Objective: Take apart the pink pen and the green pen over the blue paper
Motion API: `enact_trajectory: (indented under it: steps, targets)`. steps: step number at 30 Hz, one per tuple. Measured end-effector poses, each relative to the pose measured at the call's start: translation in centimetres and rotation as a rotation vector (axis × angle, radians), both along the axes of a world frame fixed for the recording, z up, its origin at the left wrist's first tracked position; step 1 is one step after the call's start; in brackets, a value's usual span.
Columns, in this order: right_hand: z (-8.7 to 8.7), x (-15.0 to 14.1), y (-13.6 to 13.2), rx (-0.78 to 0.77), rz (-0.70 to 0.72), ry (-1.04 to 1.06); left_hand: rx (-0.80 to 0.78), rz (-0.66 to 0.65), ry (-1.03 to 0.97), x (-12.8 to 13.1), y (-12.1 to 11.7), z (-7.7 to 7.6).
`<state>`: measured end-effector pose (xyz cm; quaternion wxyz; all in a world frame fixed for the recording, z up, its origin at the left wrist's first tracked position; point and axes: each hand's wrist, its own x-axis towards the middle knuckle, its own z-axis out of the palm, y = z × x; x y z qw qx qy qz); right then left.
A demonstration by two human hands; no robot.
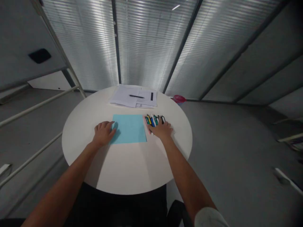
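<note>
A sheet of light blue paper (129,128) lies flat on the round white table (125,170). My left hand (103,134) rests at the sheet's left edge, fingers apart and holding nothing. To the right of the paper lies a row of several pens and markers (152,120) in green, yellow, blue, white and black, with a pink one along the left side. Over the right part of this row is my right hand (162,129), palm down with thumb and fingers spread. It hides part of the pens beneath it.
At the table's far side are white papers (125,96) with a black pen (136,96) on top. A pink basket-like object (179,99) stands beyond the table's right edge. White metal rails (40,105) run along the left, and window blinds (146,47) cover the back.
</note>
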<state>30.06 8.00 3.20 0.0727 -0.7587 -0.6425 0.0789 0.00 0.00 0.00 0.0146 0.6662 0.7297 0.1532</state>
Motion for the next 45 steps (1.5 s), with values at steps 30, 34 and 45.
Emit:
enact_trajectory:
  steps: [30, 34, 45]
  targets:
    - [1.1, -3.8, 1.0, -0.046, 0.130, 0.099, 0.146, 0.005, -0.092, -0.2, -0.2, -0.3]
    - [1.7, -7.9, -1.9, 0.144, 0.181, 0.300, 0.169, -0.046, -0.444, 0.2, 0.2, 0.6]
    - [0.9, -16.0, -6.3, 0.285, 0.623, 0.673, 0.111, -0.187, -1.615, 3.7, 1.4, 2.7]
